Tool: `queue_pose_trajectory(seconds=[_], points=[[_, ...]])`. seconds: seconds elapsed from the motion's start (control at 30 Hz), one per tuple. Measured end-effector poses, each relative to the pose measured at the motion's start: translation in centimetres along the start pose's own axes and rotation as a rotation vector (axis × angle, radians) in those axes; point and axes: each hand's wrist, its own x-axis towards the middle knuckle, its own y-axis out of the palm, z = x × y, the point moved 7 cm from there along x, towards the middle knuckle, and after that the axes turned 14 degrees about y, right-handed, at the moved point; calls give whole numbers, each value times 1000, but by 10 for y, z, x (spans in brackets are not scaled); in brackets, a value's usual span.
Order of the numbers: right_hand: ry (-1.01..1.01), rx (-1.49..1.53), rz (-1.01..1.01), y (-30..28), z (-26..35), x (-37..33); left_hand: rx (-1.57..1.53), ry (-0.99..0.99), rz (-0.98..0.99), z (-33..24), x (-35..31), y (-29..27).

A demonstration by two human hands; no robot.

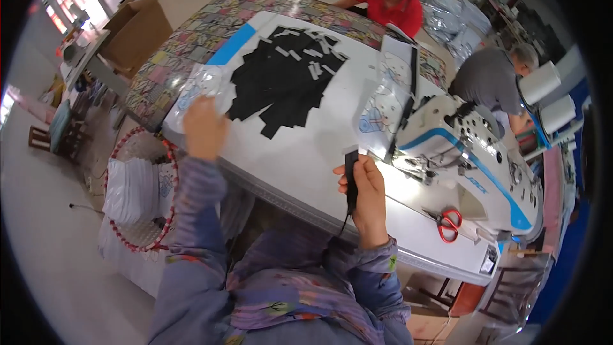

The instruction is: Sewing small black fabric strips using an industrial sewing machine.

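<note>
My right hand [368,193] is closed round a folded black fabric strip [351,176], held upright over the front edge of the white sewing table [268,172]. A small pale tab shows at the strip's top. My left hand [205,129] is smeared by motion at the table's left side, next to a clear plastic piece with a printed picture [199,83]; whether it grips that piece I cannot tell. Between my hands and further back lies a spread pile of black fabric strips [274,80], several with small white tags [314,67] on top.
A white and blue sewing machine [469,160] stands at the right, with printed plastic pieces [383,105] by its needle. Red-handled scissors [449,225] lie before it. At lower left a red-rimmed basket [172,201] holds white packets [131,188]. Two people work beyond the table.
</note>
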Motion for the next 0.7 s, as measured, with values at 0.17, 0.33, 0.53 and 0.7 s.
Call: queue_pose_trajectory(seconds=[0.17,0.33,0.53,0.7], points=[[-21,118,58,5,1,-4,-79,-159,258,74,-37,54],[-51,112,33,4,-5,-5,-53,-226,253,71,-23,22],[-141,65,134,12,0,-22,-542,-78,312,-104,-29,-32],[-131,259,-51,-24,1,-38,-832,409,589,-235,-39,-64]])
